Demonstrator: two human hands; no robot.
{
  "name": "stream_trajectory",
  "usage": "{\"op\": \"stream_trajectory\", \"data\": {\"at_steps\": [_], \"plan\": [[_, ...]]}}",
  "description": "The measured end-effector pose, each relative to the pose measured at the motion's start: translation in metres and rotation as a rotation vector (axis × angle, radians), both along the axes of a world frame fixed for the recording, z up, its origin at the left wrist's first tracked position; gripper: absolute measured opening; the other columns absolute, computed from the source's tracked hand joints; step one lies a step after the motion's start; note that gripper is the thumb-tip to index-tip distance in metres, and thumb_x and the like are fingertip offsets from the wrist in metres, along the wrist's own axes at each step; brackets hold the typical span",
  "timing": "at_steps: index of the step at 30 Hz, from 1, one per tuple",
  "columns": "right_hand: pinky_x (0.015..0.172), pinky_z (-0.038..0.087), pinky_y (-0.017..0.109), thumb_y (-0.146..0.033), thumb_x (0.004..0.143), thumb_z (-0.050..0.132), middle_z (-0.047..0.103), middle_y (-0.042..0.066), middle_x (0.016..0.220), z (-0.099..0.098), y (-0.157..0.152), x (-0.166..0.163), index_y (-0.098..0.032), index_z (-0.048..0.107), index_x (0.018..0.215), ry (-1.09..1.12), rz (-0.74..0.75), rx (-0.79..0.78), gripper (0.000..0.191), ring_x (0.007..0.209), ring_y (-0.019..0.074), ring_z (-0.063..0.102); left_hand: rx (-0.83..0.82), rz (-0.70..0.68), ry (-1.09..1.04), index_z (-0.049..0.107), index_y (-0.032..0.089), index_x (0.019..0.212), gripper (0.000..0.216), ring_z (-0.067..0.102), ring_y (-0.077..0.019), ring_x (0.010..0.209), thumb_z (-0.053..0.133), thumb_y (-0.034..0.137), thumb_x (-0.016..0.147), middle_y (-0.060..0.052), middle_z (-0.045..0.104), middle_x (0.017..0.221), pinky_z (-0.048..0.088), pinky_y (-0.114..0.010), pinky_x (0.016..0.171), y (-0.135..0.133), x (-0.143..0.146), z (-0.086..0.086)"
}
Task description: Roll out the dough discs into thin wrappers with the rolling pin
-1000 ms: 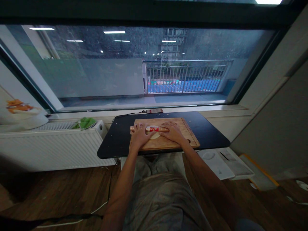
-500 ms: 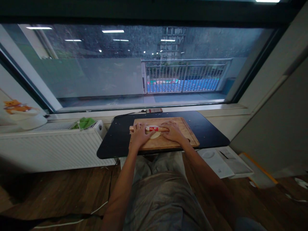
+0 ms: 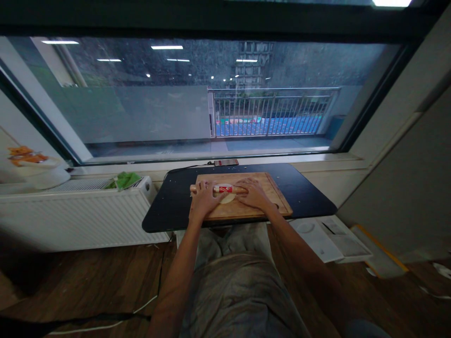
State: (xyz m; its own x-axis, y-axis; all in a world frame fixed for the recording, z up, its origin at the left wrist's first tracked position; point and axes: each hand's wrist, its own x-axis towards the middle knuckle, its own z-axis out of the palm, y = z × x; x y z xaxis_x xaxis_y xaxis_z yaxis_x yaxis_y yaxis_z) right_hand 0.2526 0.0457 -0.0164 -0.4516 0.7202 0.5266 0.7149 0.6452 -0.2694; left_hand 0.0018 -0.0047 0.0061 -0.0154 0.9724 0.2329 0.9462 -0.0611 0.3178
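So on the left, the left hand point(image 3: 205, 198) is clasped over the rolling pin point(image 3: 223, 188), whose left end pokes out past the fingers. The pin lies crosswise on the board, long axis left to right, roughly parallel to the board's near edge. Just below its red label there's a pale piece of dough point(image 3: 228, 199), already pretty flat, so I'd call it mid-roll; can't tell how much is left. Right hand point(image 3: 252, 193) is wrapped over the pin's other end, hiding the tip. The cutting board point(image 3: 273, 190) sits on the black tabletop point(image 3: 307, 197).
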Motion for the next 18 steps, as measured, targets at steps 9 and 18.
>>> {"op": "stream_trajectory", "data": {"at_steps": [9, 18], "plan": [[0.124, 0.045, 0.057, -0.035, 0.087, 0.088, 0.08, 0.009, 0.136, -0.0005, 0.0002, 0.0007, -0.029, 0.08, 0.132, 0.003, 0.003, -0.019, 0.045, 0.132, 0.0342, 0.067, 0.004, 0.003, 0.004, 0.059, 0.029, 0.16, 0.082, 0.043, -0.0439, 0.156, 0.052, 0.085, 0.101, -0.02, 0.052, 0.166, 0.045, -0.059, 0.121, -0.0017, 0.0007, 0.0011], [0.124, 0.044, 0.059, -0.034, 0.088, 0.087, 0.079, 0.009, 0.137, 0.0007, -0.0013, -0.0002, -0.028, 0.08, 0.133, -0.017, -0.011, -0.01, 0.046, 0.135, 0.0356, 0.066, -0.013, 0.002, 0.012, 0.058, 0.026, 0.162, 0.085, 0.038, -0.0443, 0.16, 0.052, 0.086, 0.102, -0.022, 0.048, 0.171, 0.046, -0.059, 0.121, -0.0008, 0.0011, 0.0009]]}}
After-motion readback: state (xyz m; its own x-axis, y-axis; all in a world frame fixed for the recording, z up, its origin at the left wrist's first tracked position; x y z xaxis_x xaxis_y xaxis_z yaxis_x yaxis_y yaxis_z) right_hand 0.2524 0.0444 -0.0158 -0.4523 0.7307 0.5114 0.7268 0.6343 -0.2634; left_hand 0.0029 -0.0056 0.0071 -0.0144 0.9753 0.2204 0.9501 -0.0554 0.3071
